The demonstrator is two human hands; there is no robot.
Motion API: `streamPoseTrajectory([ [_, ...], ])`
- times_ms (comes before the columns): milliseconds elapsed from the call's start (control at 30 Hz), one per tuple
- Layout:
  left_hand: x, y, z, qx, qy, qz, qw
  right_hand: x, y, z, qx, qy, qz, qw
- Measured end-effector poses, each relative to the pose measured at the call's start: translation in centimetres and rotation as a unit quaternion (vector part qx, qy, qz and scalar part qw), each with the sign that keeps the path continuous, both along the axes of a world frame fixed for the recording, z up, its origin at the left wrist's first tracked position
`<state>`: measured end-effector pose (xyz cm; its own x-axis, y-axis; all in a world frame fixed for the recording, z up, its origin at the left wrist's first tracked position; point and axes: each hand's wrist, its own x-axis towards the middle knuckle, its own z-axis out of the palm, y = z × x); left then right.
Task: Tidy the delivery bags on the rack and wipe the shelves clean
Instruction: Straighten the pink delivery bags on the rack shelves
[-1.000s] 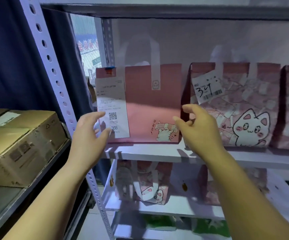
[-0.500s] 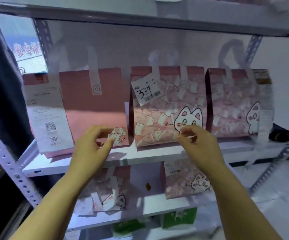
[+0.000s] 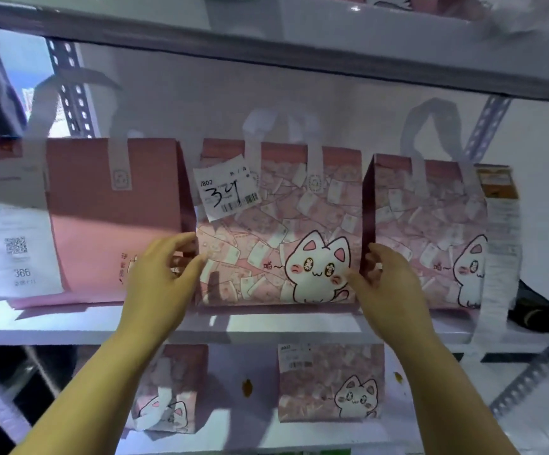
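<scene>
1. The left hand (image 3: 164,277) reaches up from the lower left with the forearm straight. Its fingers curl round the left edge of the middle bag (image 3: 266,231) and the thumb lies on the bag's front, so it grips that edge.
2. The right hand (image 3: 391,287) comes up from the lower right. Its fingers tuck into the gap at the bag's right edge and the thumb presses the front beside the printed cat, pinching that side.
3. The middle bag stands upright on the shelf (image 3: 69,326), between the left bag (image 3: 102,224) and the right bag (image 3: 424,224), close against both.
4. A label (image 3: 227,192) marked 324 sits on its upper left corner.
5. The left bag carries a receipt (image 3: 13,244) marked 366; a long slip (image 3: 500,251) hangs off the right bag, past the shelf edge.
6. On the lower shelf (image 3: 299,435) stand 2 more cat bags (image 3: 329,382), well apart.
</scene>
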<state>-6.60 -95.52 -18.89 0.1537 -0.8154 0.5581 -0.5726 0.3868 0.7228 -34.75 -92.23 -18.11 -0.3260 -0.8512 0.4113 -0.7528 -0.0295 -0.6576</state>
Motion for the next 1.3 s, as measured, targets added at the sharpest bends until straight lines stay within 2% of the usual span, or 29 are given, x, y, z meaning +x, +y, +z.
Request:
streamPoseTrajectory([
  [267, -0.4, -0.5, -0.4, 0.025, 0.016, 0.035, 0.999, -0.8, -1.5, -0.3, 0.012, 0.011, 0.061, 0.998],
  [433, -0.5, -0.4, -0.3, 0.021, 0.021, 0.05, 0.998, -1.2, -1.5, -0.3, 0.0, -0.023, 0.078, 0.997],
  [700, -0.6, 0.1, -0.1, 0.032, 0.037, 0.069, 0.996, -1.6, -1.2, 0.0, -0.024, -0.039, 0.074, 0.996],
  [833, -0.6, 1.3, 0.8, 0.007, 0.032, 0.071, 0.997, -1.5, -0.3, 0.6, -0.06, -0.054, 0.055, 0.995],
  [1000, -1.9, 3.0, 2.4, -0.028, -0.003, 0.006, 1.0, -1.9, 2.4, 1.0, -0.076, -0.057, 0.045, 0.995],
  [1300, -7.0, 4.6, 2.5, 0.018, -0.017, -0.134, 0.991, -5.9, 8.5, 0.2, -0.022, -0.051, -0.04, 0.998],
])
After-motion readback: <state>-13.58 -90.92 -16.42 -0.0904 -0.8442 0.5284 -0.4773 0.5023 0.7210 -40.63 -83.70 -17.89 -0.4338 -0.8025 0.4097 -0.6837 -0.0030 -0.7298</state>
